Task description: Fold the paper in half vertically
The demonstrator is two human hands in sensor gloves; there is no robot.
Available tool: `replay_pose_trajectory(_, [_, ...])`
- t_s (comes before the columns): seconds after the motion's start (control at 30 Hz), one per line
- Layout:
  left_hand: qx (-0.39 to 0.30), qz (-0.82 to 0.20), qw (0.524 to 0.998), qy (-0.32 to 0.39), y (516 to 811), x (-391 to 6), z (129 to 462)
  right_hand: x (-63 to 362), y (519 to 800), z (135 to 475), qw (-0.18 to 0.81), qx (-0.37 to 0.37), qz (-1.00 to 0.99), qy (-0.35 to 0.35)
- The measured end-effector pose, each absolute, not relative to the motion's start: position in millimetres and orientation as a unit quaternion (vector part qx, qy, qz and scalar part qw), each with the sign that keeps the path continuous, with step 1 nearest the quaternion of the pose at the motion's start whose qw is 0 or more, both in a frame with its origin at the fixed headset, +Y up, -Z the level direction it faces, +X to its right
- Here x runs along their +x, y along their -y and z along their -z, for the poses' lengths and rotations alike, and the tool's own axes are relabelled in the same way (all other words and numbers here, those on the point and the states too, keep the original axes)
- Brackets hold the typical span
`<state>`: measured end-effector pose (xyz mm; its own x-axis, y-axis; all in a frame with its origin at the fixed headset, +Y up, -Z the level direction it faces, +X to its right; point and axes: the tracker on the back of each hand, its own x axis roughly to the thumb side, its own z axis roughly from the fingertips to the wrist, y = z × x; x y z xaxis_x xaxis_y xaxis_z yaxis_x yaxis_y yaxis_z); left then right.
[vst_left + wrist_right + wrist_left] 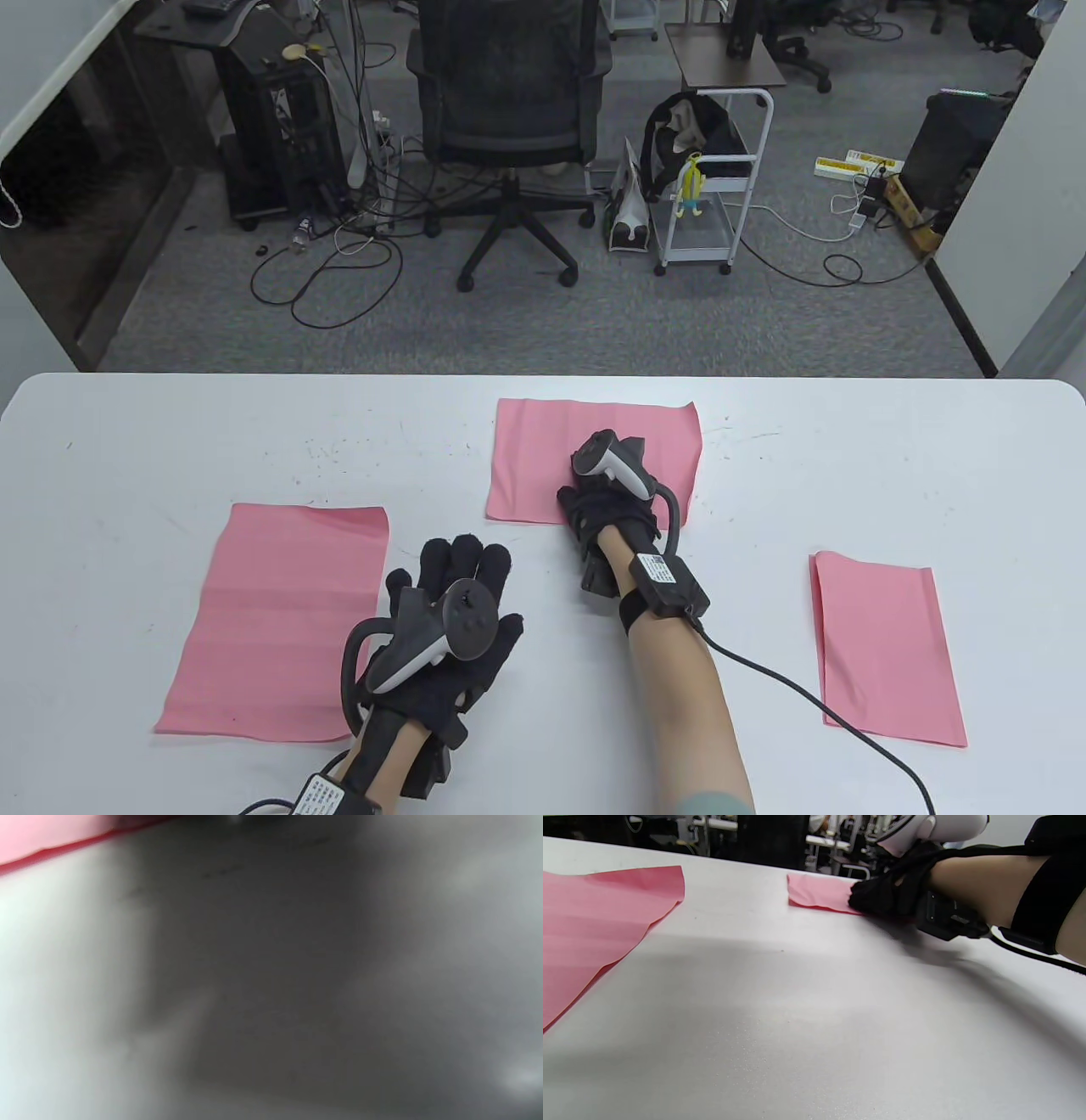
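Pressing R hand (612, 501) on pink paper (543, 458)

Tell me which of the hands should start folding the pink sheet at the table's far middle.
Right. The right hand already rests on the middle pink sheet, while the left hand lies flat on the table nearer the person, off that sheet.

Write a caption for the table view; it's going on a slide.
Right hand rests on the middle pink sheet; left hand lies open on the white table.
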<state>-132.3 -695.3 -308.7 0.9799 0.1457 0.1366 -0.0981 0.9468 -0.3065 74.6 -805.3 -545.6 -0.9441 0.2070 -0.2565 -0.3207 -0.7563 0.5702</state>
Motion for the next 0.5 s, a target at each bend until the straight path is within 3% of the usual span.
replay_pose_trajectory(0.23, [-0.146, -0.046, 0.985, 0.082, 695.1, -128.3, 306.3, 76.7, 809.4, 534.2, 0.147, -0.071, -0.932, -0.324])
replay_pose_trajectory(0.5, [-0.144, -0.047, 0.984, 0.093, 694.4, -125.4, 304.0, 73.1, 812.6, 486.9, 0.122, -0.044, -0.937, -0.325])
